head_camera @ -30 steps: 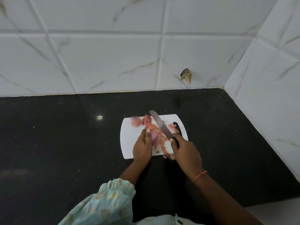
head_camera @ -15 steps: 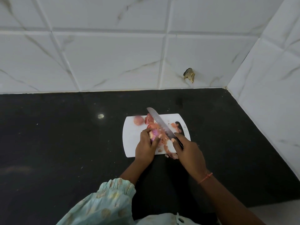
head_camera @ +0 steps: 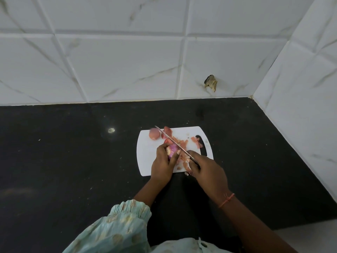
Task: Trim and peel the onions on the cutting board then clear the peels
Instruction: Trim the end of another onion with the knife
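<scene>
My left hand (head_camera: 163,164) pinches a small purple-pink onion (head_camera: 172,149) at the white plastic cutting board's (head_camera: 145,152) near edge; my right hand (head_camera: 206,168) grips the steel knife (head_camera: 173,141). The onion looks light, round and slippery: hold its flanks.

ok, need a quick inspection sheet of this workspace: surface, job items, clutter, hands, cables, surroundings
Surface: black countertop, pale specks on it; white cutting board lies flat.
Job's things: purple onion being trimmed; one peeled onion at the board's far left; knife blade lies diagonally over the board.
Clutter: loose peels scattered on the board, one piece off its near edge.
Hands: left hand grips the purple onion; right hand grips the knife handle.
Cables: nothing seen.
Surroundings: white tiled walls meeting in a corner; a chipped hole in one tile.
</scene>
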A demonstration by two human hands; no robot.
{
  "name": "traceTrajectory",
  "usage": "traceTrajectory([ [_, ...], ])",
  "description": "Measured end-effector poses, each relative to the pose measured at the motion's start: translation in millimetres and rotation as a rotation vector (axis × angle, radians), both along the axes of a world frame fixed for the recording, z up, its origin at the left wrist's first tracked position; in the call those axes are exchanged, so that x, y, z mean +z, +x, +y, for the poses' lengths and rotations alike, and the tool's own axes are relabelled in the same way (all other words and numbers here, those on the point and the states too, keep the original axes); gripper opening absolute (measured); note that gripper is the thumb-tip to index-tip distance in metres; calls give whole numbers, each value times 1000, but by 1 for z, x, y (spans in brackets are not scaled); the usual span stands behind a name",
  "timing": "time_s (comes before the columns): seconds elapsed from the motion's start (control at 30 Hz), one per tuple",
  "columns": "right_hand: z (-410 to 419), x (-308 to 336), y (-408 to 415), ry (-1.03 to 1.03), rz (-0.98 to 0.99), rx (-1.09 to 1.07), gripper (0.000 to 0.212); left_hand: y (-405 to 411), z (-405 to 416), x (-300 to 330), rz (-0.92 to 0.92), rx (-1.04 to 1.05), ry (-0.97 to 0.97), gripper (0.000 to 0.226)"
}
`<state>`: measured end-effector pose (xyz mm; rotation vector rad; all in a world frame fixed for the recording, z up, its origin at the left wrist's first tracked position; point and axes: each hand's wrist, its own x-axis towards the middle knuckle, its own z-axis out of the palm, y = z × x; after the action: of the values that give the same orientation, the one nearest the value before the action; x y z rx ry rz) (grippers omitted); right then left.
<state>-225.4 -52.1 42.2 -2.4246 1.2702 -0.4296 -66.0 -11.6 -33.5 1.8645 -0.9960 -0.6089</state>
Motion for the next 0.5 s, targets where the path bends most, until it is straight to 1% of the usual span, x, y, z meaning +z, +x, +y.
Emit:
traceTrajectory([
  [0.2, 0, -1, 0, -13, 11, 31, 37, -1, 1, 2, 26, 8, -16, 54],
  [0.37, -1, -6, 2, -59, 60, 10, 37, -1, 2, 3, 29, 3, -6, 67],
  [0.5, -7, -11, 5, -80, 94, 7, 36, -1, 4, 4, 75, 13, -31, 69],
])
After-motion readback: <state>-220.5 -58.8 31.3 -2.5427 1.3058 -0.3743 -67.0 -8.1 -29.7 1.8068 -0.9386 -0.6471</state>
